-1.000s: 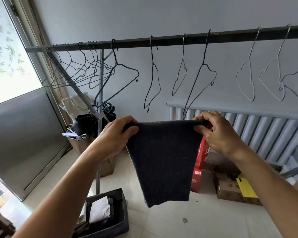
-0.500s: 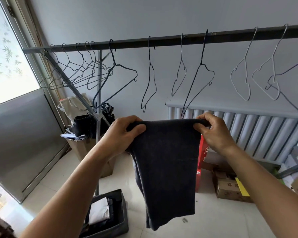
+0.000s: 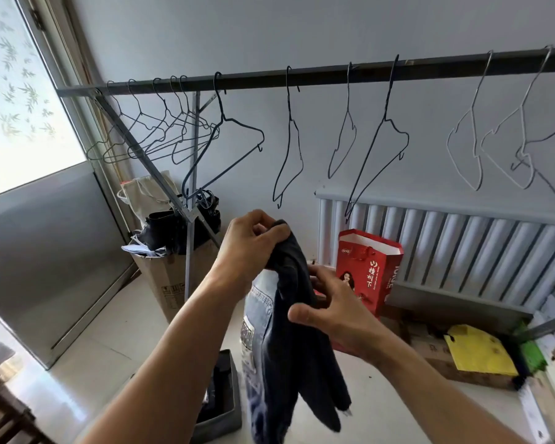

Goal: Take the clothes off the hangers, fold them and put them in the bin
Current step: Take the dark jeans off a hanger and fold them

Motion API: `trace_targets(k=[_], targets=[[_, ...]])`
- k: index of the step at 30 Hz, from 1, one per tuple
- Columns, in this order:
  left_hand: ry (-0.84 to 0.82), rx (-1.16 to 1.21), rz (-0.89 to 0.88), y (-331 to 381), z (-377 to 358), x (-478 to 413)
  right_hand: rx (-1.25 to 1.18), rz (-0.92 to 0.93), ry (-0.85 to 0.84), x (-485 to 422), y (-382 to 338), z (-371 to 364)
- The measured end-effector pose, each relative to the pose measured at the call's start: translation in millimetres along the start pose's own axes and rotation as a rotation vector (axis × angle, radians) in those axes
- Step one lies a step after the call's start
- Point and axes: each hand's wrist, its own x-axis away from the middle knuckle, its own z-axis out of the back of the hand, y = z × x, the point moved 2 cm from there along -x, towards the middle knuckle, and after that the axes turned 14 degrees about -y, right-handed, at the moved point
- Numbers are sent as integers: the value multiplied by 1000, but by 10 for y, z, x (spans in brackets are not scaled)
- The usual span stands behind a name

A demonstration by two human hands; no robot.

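The left hand (image 3: pixel 250 248) grips the jeans (image 3: pixel 289 363) by their bunched top, limp, weighty cloth hanging above the bin (image 3: pixel 234 411) at 7 o'clock, while the right hand (image 3: pixel 334 315), fingers loosely spread, touches mid-leg, probably the best fold hold.

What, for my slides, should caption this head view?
Left hand grips dark garment beneath empty hangers; right hand touches it.
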Motion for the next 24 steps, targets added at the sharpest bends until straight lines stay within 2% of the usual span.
trace_targets(k=[5, 8, 11, 14, 17, 21, 24], targets=[[91, 141, 30, 60, -119, -17, 113, 106, 123, -72, -6, -162], [123, 248, 43, 130, -257, -8, 155, 143, 325, -147, 28, -177], [47, 330, 27, 208, -340, 19, 125, 108, 441, -142, -24, -65], [-39, 404, -92, 200, -258, 119, -58, 46, 432, -111, -71, 88], [85, 179, -143, -119, -7, 259, -312, 12, 407, -96, -118, 200], [151, 121, 19, -773, 221, 394, -542, 19, 344, -85, -193, 307], [-42, 361, 70, -1074, 257, 443, -630, 6, 303, -101, -214, 362]])
